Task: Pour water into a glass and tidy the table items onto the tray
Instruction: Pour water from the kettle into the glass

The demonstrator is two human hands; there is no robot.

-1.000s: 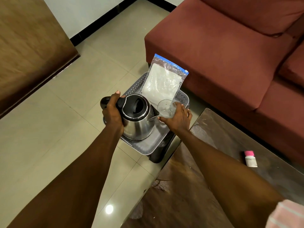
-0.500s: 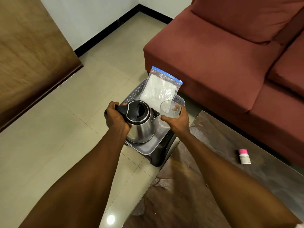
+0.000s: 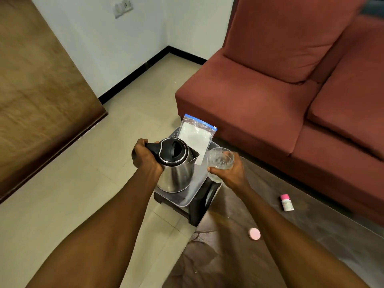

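Glass (image 3: 220,161) at frame centre, gripped by right hand (image 3: 228,173) at the near right edge of the grey tray (image 3: 187,196); steel kettle (image 3: 176,165) just left of it, spout toward the glass, left hand (image 3: 145,157) curled round its black handle. Nearer, on the tabletop (image 3: 239,246) lower right: pink cap (image 3: 254,234) and small pink-lidded bottle (image 3: 286,202) lying apart. Farther back, a zip bag (image 3: 196,138) of white powder leans at the tray's far end; red sofa (image 3: 280,90) upper right.
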